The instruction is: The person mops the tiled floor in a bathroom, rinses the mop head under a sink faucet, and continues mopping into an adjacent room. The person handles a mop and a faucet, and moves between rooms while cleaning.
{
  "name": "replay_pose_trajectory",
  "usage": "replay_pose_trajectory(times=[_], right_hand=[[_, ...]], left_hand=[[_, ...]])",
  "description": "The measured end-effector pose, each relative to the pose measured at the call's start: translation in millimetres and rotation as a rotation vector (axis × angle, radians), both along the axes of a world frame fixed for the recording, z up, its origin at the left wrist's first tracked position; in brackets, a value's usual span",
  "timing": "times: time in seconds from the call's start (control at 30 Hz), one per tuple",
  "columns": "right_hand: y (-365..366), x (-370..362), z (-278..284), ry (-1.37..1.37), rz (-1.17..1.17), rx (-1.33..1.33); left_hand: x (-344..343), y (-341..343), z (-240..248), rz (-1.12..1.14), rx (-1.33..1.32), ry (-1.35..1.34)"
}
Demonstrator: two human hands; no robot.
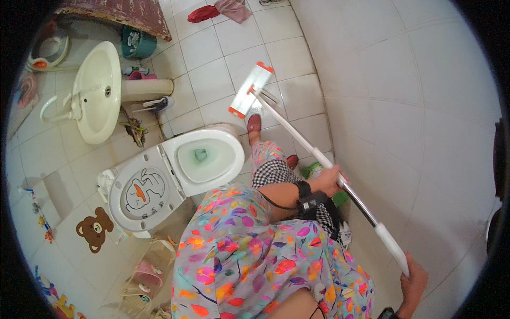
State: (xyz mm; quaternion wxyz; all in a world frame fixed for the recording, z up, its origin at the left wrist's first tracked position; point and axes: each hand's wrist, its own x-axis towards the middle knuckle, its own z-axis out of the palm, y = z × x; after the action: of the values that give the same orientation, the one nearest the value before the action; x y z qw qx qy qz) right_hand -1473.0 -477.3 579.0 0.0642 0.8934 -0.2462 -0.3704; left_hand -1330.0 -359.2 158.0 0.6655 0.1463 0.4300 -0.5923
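Curving out from the left wall, the cream washbasin (pixel 110 125) on its pedestal marks one edge of my space. Right of it and nearer, the toilet (pixel 235 154) juts out from the same wall, its lid (pixel 121 183) raised and its rounded front close beside my legs. Past these, bare floor tiles (pixel 199 58) give the widest open stretch, running to the far side and ending on the right against a tiled wall (pixel 382 90). Between toilet and wall the strip narrows, and my red shoes (pixel 254 125) fill part of it. The long-handled mop (pixel 300 137) slants from just beyond my feet back toward near right, beside that wall; its flat head is over the tiles, though I cannot tell whether it touches them. My left hand (pixel 328 181) is wrapped around the pole partway along, my right hand (pixel 414 279) curled around its near end.

Also about me, from the left: a brown bear decoration (pixel 96 229) on the near wall, a worn red-brown panel (pixel 117 13) at the far left, a teal bucket (pixel 139 42) by the basin, then a red cloth (pixel 203 14) and a pinkish cloth (pixel 234 9) on the far floor. Something green (pixel 313 169) shows beside my left hand, partly hidden.
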Motion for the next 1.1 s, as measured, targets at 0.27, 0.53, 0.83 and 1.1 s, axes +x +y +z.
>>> replay_pose_trajectory(times=[0.27, 0.53, 0.83, 1.1], right_hand=[[77.6, 253.7, -141.7, 0.099, 0.084, 0.257], [69.0, 271.1, -88.2, -0.086, -0.062, 0.354], [63.5, 229.0, 87.6, 0.271, -0.127, -0.156], [85.5, 297.8, -67.5, 0.093, -0.096, 0.124]], left_hand=[[293.8, 152.4, -148.2, -0.060, 0.447, -0.365], [284.1, 120.7, -53.4, -0.193, 0.399, -0.451], [179.8, 44.7, 21.5, -0.086, -0.155, 0.222], [285.9, 142.6, -136.5, -0.282, 0.154, -1.076]])
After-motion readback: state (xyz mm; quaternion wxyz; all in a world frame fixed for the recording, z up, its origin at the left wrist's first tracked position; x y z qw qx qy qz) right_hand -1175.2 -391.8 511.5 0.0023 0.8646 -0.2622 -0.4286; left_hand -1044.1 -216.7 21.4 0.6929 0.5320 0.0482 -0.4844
